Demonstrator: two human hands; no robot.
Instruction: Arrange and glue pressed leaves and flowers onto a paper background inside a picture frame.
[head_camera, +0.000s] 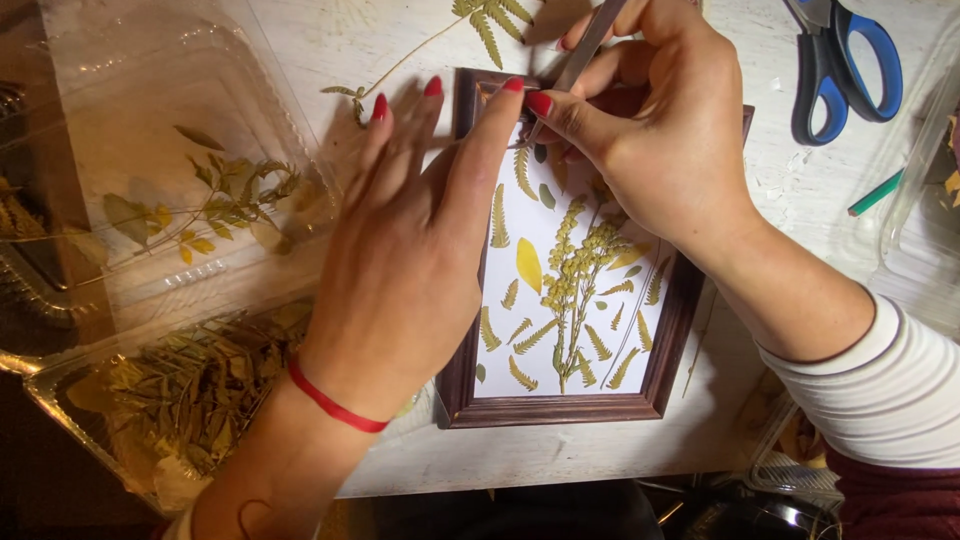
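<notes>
Red-painted nails; thin red band on left wrist (335, 405); white ribbed sleeve (880, 390) on right.

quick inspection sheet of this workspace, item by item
surface: white table, worn paint
job's things: dark wooden frame with pressed ferns and a yellow leaf on white backing; metal tweezers
clutter: blue-handled scissors, green pencil, clear plastic trays of dried leaves, loose fern sprig
grippers: left hand flat on the frame's upper left; right hand has the tweezers in its grip
cables: nothing seen
surroundings: dark, unclear
</notes>
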